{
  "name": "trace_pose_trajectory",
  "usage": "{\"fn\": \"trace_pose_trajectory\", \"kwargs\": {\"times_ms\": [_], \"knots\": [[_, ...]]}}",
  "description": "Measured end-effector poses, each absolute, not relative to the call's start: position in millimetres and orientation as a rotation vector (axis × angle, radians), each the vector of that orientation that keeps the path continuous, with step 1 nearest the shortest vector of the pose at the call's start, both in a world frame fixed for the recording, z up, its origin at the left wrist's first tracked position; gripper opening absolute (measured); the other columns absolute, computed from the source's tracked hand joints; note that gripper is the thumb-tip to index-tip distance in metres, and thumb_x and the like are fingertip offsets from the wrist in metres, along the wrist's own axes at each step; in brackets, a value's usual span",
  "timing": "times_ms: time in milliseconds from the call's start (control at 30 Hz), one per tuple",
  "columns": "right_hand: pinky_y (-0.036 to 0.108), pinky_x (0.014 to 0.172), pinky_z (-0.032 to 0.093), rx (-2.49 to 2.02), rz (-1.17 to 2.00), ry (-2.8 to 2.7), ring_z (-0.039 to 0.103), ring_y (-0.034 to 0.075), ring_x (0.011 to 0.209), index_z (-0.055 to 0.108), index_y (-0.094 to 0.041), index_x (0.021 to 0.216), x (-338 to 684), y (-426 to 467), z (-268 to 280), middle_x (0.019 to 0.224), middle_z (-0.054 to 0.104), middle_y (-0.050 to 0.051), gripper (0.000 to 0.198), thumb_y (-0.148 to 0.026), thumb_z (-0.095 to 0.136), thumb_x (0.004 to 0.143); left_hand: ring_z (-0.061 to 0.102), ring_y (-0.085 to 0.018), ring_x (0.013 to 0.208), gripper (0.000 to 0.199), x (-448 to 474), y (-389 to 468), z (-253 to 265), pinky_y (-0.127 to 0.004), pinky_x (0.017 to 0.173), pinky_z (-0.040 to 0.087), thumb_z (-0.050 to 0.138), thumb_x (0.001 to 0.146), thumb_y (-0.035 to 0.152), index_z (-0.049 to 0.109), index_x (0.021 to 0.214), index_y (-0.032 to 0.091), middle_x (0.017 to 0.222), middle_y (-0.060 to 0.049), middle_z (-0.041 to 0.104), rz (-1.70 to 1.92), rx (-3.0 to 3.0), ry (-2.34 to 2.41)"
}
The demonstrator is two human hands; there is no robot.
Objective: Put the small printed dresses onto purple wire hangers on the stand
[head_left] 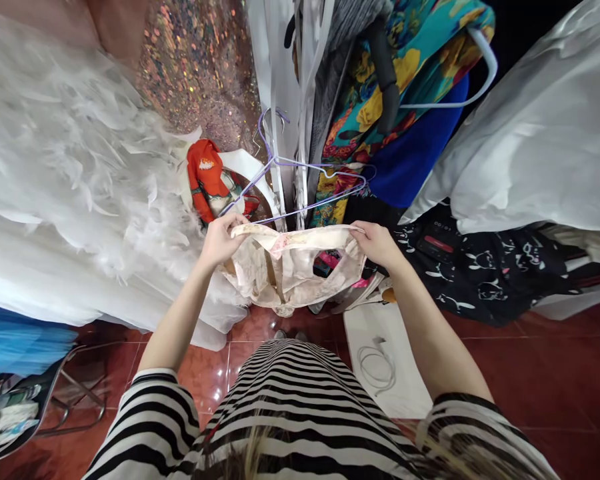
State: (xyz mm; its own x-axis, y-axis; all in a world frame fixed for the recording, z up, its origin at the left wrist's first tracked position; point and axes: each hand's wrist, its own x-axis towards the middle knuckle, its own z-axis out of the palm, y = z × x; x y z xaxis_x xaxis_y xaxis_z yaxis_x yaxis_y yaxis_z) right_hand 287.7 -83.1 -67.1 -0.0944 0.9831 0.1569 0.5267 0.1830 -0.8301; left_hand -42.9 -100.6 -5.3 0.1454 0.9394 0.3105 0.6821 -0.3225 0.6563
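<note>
Left hand (223,239) is pinching one end of the top edge of this pale, lacy garment (300,267), and my right hand (380,244) has the other end the same way, so both are busy. It's stretched out right between them, so its long axis runs side to side in front of me, with the rest drooping below the edge. What matters, I reckon, is the purple hanger (313,208) just past that top edge. Its long bar isn't lined up with the garment: it slants, left end close to my left hand, right end further off beyond my right. So left's the nearer hand, easily. Can't tell if the bar actually touches the fabric. White feathery dress (80,133) crowds in beside my left hand, and some black printed cloth (480,280) is over past my right.
</note>
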Motion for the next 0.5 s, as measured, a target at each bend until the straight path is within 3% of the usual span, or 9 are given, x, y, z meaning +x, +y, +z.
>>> {"fn": "trace_pose_trajectory", "kwargs": {"times_ms": [200, 333, 500], "knots": [[0.026, 0.058, 0.046, -1.248, 1.418, -1.319, 0.055, 0.015, 0.058, 0.057, -0.022, 0.059, 275, -80, -44, 0.059, 0.061, -0.002, 0.021, -0.037, 0.071, 0.065, 0.055, -0.015, 0.067, 0.024, -21, -67, 14, -0.026, 0.069, 0.046, 0.055, 0.071, 0.02, 0.071, 0.09, 0.019, 0.07, 0.002, 0.061, 0.838, 2.315, 1.539], [0.028, 0.064, 0.053, -1.183, 1.547, -1.171, 0.066, 0.019, 0.067, 0.063, -0.022, 0.062, 276, -77, -37, 0.064, 0.069, 0.001, 0.02, -0.032, 0.079, 0.058, 0.063, -0.018, 0.082, 0.021, -8, -45, 19, -0.031, 0.083, 0.05, 0.062, 0.074, 0.027, 0.073, 0.092, 0.02, 0.088, -0.001, 0.071, 0.567, 2.489, 1.379], [0.033, 0.075, 0.057, -1.132, 1.536, -1.088, 0.072, 0.024, 0.079, 0.071, -0.022, 0.07, 275, -70, -41, 0.071, 0.075, 0.002, 0.024, -0.037, 0.084, 0.059, 0.067, -0.021, 0.083, 0.022, 26, -27, 20, -0.031, 0.083, 0.051, 0.058, 0.088, 0.031, 0.073, 0.095, 0.018, 0.082, -0.004, 0.071, 0.387, 2.554, 1.461]]}}
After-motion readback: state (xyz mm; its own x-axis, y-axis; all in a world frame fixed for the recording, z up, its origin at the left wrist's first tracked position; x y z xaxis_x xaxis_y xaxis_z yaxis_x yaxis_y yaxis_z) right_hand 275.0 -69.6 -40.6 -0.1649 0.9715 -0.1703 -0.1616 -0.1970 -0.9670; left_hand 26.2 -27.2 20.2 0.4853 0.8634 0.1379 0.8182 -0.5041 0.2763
